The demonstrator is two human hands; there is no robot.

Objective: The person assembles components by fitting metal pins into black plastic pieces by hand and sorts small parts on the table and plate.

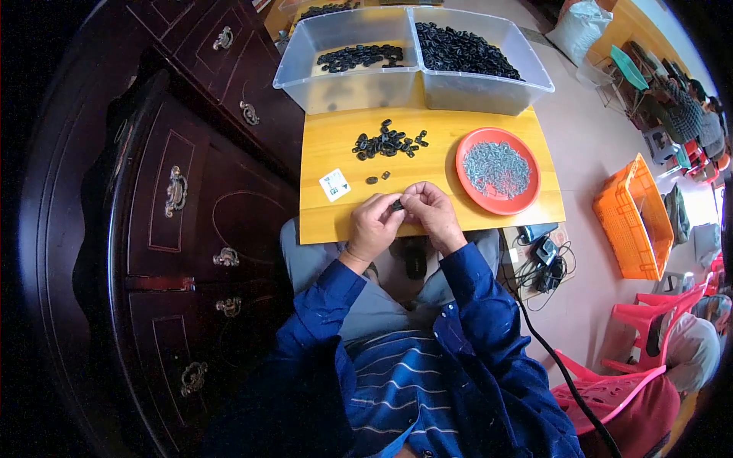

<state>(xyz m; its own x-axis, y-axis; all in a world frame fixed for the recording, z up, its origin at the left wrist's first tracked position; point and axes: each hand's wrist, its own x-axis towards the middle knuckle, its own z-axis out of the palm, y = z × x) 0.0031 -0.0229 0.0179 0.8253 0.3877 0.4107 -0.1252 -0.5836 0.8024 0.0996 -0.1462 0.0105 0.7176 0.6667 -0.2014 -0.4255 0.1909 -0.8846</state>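
Observation:
Close to the table's near edge, my left hand pinches a small black plastic part between thumb and fingers. My right hand meets it there, its thumb and forefinger closed on the same part; whether they also hold something smaller is hidden. Just beyond lie two loose black pieces, one oval and one smaller. A loose pile of black oval parts is spread farther back. To the right, a round red plate holds many small silvery metal pieces.
Two clear plastic bins of black parts stand at the back of the yellow table. A white printed card lies left. Dark wooden cabinets close off the left. Rightward are an orange crate, pink chairs, cables and seated people.

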